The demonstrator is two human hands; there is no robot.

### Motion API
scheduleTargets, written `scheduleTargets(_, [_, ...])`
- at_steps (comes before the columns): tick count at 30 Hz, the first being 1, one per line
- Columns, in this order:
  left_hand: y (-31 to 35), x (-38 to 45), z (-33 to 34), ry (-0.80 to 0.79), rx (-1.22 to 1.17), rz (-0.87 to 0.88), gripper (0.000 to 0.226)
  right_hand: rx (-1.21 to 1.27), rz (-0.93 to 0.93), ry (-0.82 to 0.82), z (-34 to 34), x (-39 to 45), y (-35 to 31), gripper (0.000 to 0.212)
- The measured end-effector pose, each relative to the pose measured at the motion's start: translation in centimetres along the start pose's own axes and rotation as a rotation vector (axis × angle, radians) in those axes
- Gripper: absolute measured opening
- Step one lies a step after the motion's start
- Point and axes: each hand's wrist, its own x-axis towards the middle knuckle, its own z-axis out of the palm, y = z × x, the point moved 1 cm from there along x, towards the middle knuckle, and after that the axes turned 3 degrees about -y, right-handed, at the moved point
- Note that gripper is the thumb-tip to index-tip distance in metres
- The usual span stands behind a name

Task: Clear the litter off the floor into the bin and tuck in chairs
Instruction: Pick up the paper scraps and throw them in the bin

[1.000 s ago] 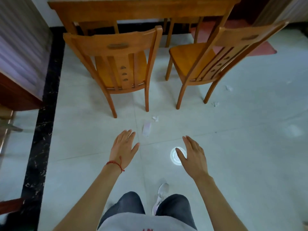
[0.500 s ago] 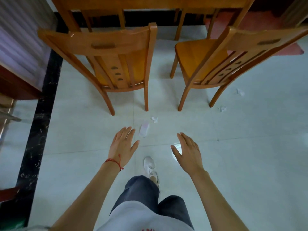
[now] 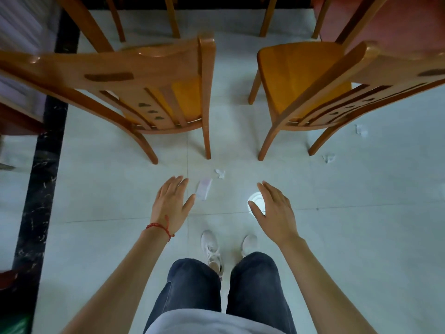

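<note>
Two wooden chairs stand pulled out from the table, the left chair (image 3: 134, 75) and the right chair (image 3: 313, 75), backs toward me. On the pale tile floor lie a flat pale wrapper (image 3: 204, 189), a small crumpled white scrap (image 3: 220, 173) just beyond it, and two more white scraps (image 3: 328, 158) (image 3: 360, 130) by the right chair's legs. My left hand (image 3: 172, 206), with a red string at the wrist, hovers open just left of the wrapper. My right hand (image 3: 274, 210) hovers open, holding nothing, over a bright round light spot (image 3: 254, 198).
Table legs (image 3: 115, 18) rise beyond the chairs. A black marble border strip (image 3: 41, 179) runs down the left, with dark wooden furniture (image 3: 16, 116) beyond it. A reddish mat (image 3: 397, 22) lies at the top right. My feet in white shoes (image 3: 210, 247) stand below the hands.
I have stepped closer to the chairs, which now fill the upper view. Both feet stand together. My hands stay spread and empty, and the left is nearer the wrapper.
</note>
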Motion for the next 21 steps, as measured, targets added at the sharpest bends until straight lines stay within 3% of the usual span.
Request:
scheduleTargets(12, [1.6,6.3,6.0,0.039,-0.072,-0.128,0.049,-0.059,-0.174,-0.174,3.0,10.3,4.4,0.056])
scheduleTargets(16, [1.8,8.8,9.2,0.054,-0.107,-0.136,0.064,-0.104,-0.268,-0.23,5.4,13.9,6.1,0.056])
scheduleTargets(21, [-0.6,11.5,14.0,0.074,-0.145,-0.172,0.063,-0.14,-0.309,-0.25,9.9,18.6,8.1,0.054])
